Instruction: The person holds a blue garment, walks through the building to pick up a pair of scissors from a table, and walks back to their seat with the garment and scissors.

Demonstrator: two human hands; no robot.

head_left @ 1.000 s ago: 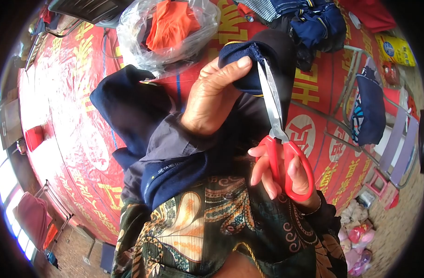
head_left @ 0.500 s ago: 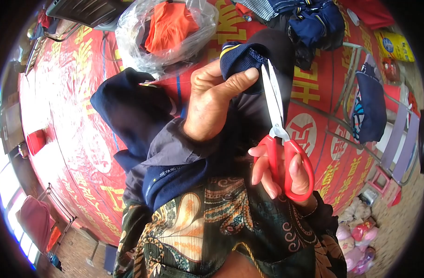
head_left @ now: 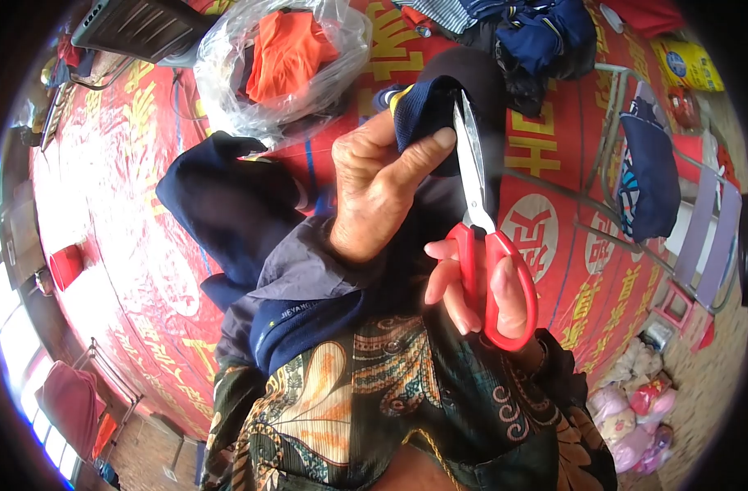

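My left hand (head_left: 378, 184) pinches the edge of a navy knitted fabric piece (head_left: 423, 113) with a yellow stripe, thumb on top. In my right hand (head_left: 472, 290) is a pair of scissors (head_left: 476, 176) with red handles, my fingers through the loops. Its blades point up and lie at the right edge of the fabric, the tips slightly apart. Whether a thread or cloth sits between the blades I cannot tell. More navy cloth (head_left: 308, 315) with small lettering lies across my lap below my left sleeve.
A clear plastic bag (head_left: 218, 78) with orange cloth (head_left: 292, 53) stands ahead on the red printed sheet (head_left: 112, 221). Dark clothes (head_left: 545, 41) are piled at the top right. A metal-framed chair (head_left: 705, 245) and pink bundles (head_left: 631, 421) are at right.
The scissor blades have drawn closer together at the fabric's edge. Both hands appear slightly shifted left in view, and more of the fabric's yellow-striped side shows.
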